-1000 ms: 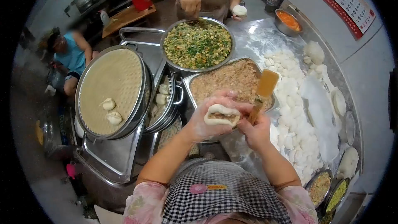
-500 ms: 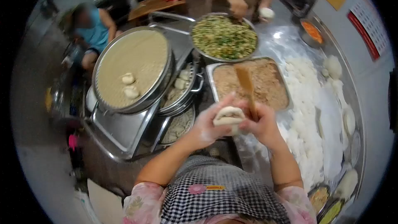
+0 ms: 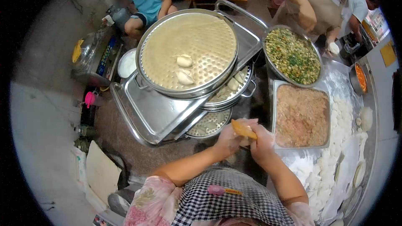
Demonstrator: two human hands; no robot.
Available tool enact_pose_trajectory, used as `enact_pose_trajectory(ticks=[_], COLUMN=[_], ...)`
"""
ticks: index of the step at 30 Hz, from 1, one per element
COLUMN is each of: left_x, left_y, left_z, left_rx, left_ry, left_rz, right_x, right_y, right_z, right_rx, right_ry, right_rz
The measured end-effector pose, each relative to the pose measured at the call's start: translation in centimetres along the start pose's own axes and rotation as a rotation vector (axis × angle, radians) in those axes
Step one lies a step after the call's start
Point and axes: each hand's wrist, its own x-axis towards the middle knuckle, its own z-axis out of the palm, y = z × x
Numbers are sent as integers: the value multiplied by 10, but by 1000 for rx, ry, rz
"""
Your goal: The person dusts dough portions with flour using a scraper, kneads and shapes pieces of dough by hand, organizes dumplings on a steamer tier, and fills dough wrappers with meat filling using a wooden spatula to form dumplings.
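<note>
My two hands meet in front of my apron. My right hand is closed on a wooden spatula, whose flat end points left across my fingers. My left hand is cupped beside it, closed around a dumpling that is mostly hidden between the hands. To the right of my hands lies a metal tray of meat filling. On the left, two shaped dumplings rest on the cloth of a large round steamer tray.
A bowl of chopped vegetable filling stands behind the meat tray. Floured dough rounds cover the right-hand table. More steamer trays sit lower on a metal rack. A co-worker's hand is above the vegetable bowl; another person sits at back left.
My view has turned left, so the steamer and fillings appear further right. The spatula has tipped from upright to pointing left, and my hands have closed together over the dumpling.
</note>
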Motion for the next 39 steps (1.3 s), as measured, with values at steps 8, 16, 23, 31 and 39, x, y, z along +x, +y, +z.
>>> enact_pose_trajectory(ticks=[8,16,23,31,39], left_x=[111,150,171,180,178], left_y=[20,36,27,30,40], left_z=[-177,-298,-295,-272,-270], left_rx=[726,1090,1242,1107,1135], left_ry=[-58,59,-396,-355,-354], left_rz=[-65,-20,-105,-463,-138], right_x=[162,217,242,242,199], right_y=[-6,29,10,30,40], right_z=[89,140,140,178,157], right_rx=[53,-86,-161,-52,-165], right_ry=[59,-152,-200,-319,401], right_rz=[128,383,483,526,177])
